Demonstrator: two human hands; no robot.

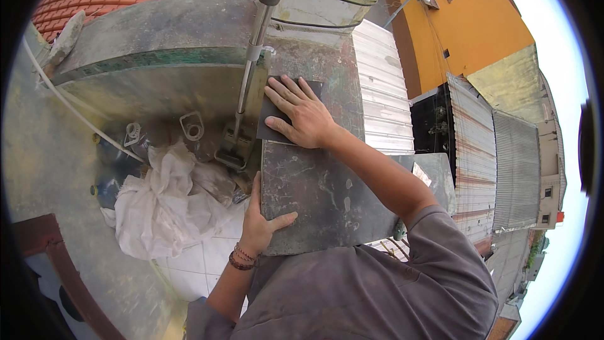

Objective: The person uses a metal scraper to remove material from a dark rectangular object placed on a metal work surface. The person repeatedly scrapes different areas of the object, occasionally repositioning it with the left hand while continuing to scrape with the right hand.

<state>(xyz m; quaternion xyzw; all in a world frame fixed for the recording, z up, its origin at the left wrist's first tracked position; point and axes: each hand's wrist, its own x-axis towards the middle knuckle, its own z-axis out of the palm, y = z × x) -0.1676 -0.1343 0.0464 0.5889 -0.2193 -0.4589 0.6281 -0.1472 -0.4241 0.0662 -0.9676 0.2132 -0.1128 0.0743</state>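
My right hand [302,113] lies flat with spread fingers on a dark grey sheet that looks like sandpaper [269,129], pressing it against the top of a wall ledge [314,192]. The ledge's surface is dark, scuffed and spotted with pale marks. Nearer to me, my left hand [259,220] braces on the ledge's left edge. Its thumb rests on top, while the straight fingers lie along the side face and are partly hidden. Two bracelets [241,258] circle the left wrist.
A metal pole [253,53] with a flat head leans beside the ledge. Below on the left are white sacks [163,208] and plastic jugs [194,129]. A pillar [333,0] rises beyond. Corrugated roofs [384,82] lie to the right, lower down.
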